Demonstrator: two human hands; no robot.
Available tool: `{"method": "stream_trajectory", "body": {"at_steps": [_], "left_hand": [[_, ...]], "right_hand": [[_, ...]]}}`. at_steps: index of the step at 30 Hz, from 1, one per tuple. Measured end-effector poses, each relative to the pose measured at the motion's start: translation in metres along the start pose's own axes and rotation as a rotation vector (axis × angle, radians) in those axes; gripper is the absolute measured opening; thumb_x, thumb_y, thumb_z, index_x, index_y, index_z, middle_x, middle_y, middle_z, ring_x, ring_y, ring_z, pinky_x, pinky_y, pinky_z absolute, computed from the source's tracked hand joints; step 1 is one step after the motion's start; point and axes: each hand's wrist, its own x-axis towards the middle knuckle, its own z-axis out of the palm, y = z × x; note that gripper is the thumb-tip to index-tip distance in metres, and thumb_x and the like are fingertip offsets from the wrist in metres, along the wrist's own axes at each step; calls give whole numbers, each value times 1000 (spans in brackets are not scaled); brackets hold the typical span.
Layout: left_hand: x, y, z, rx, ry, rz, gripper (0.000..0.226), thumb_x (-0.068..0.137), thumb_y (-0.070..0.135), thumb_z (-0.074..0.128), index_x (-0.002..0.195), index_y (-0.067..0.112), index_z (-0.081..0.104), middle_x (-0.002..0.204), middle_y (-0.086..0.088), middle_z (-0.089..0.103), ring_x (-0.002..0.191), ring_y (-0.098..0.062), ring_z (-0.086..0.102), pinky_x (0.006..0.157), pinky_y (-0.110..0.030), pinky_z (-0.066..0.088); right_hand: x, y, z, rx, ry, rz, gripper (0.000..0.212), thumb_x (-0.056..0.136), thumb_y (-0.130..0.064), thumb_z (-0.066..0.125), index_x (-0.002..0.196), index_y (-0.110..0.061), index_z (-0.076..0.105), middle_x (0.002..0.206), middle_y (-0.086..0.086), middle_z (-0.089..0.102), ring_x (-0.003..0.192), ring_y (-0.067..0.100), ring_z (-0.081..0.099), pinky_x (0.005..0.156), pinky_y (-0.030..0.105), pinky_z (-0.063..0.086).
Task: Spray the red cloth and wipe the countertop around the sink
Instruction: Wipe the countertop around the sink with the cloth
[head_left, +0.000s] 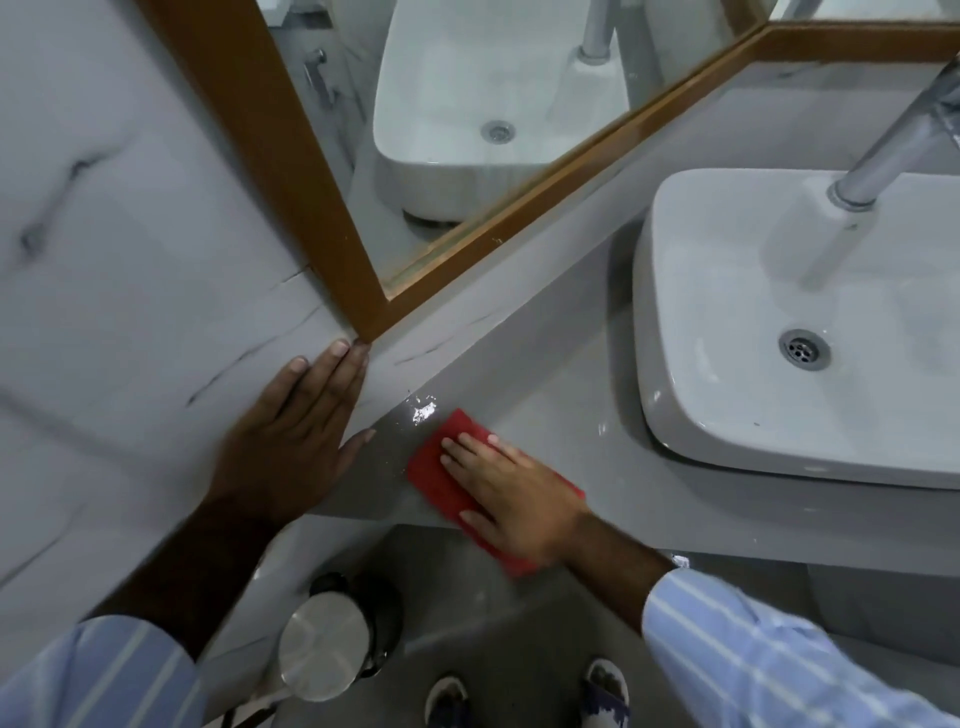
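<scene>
Glossy grey stone tabletop (545, 395) across mid-frame: flat red cloth (441, 467) lower centre, white rectangular ceramic basin (727, 415) sitting at right.

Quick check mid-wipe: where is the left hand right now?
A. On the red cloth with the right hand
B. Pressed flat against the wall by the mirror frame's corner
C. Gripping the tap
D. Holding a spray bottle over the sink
B: the left hand lies open and flat on the marble wall just below the mirror frame corner, while only the right hand presses the red cloth on the countertop.
</scene>
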Motion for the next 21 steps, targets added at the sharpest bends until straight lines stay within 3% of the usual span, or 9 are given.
{"method": "stream_trajectory", "body": {"at_steps": [1,3,5,7,9,13,15,17,21], "left_hand": [[0,1,1,-10,0,2,82,104,55,38,161,-3,24,167,-22,31,155,-33,30,127,-45,19],[-1,1,2,-17,6,4,83,104,55,39,161,-3,24,166,-22,33,154,-34,32,127,-46,19],[1,1,4,-17,7,4,82,105,54,37,161,-4,24,165,-23,34,154,-35,33,128,-46,13],[0,1,5,-13,-1,7,81,106,54,34,161,-4,23,165,-23,34,154,-36,31,129,-46,5],[0,1,5,-18,-19,11,80,106,53,33,161,-4,23,165,-24,34,155,-37,26,129,-46,0],[0,0,3,-60,-29,9,79,106,52,35,160,-4,25,165,-24,34,153,-37,33,129,-45,1],[-1,-1,2,-60,-37,9,80,106,53,35,161,-4,22,166,-23,31,154,-36,31,129,-45,6],[-1,0,2,-48,-41,8,81,106,55,33,161,-4,22,166,-22,31,155,-36,30,128,-46,10],[0,1,2,-57,-59,-1,82,106,58,32,161,-3,25,165,-21,36,154,-35,33,129,-44,2]], "right_hand": [[0,12,-1,-11,7,35,69,107,-50,34,165,-13,24,174,6,19,161,21,12,131,44,12],[18,21,-4,-10,47,291,70,108,-51,26,166,-13,16,175,6,12,162,22,7,131,47,12],[48,4,-4,39,99,556,71,108,-50,20,166,-11,8,175,7,5,162,26,1,132,48,2],[71,-27,0,123,156,654,70,109,-49,23,166,-12,8,175,8,8,162,27,2,128,46,-6],[81,-59,8,152,163,568,69,109,-47,27,166,-11,13,174,10,15,161,29,9,130,48,0],[64,-82,18,61,80,244,66,109,-44,27,164,-7,20,174,12,17,162,28,9,131,48,9],[49,-63,17,82,131,253,68,106,-45,37,163,-8,27,172,11,23,161,26,16,131,47,14],[32,-39,16,109,181,441,71,105,-47,41,164,-10,25,173,10,22,161,26,16,131,43,7],[42,-29,12,34,245,892,72,108,-50,27,165,-7,15,174,13,13,161,31,9,130,46,1]]}}
